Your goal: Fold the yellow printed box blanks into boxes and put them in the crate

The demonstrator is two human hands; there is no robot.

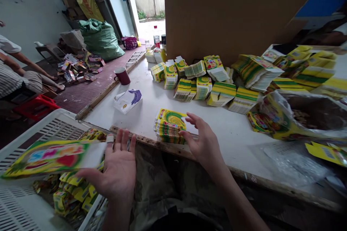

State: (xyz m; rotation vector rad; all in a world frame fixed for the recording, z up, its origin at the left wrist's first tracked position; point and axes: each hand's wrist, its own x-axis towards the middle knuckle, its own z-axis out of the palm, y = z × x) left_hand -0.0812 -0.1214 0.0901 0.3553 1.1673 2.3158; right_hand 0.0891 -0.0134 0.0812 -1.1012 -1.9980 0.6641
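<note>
A flat yellow and green carton [56, 155], blurred by motion, hangs over the white basket with its white end beside the fingers of my left hand [119, 166]. That hand is palm up, fingers spread and thumb out, not closed around the carton. On the table edge lies a stack of flat printed cartons [170, 124]. My right hand [203, 140] reaches over the stack's white right end, thumb and fingers apart; whether the fingertips touch the top carton I cannot tell.
The white basket [62, 115] at left holds several yellow packs [76, 191]. Bundled cartons [195, 86] line the table's back, below a brown board [230, 14]. A mug [122, 75], a white and purple box [127, 100] and an open bag [287, 115] also stand there. A person [16, 68] sits at left.
</note>
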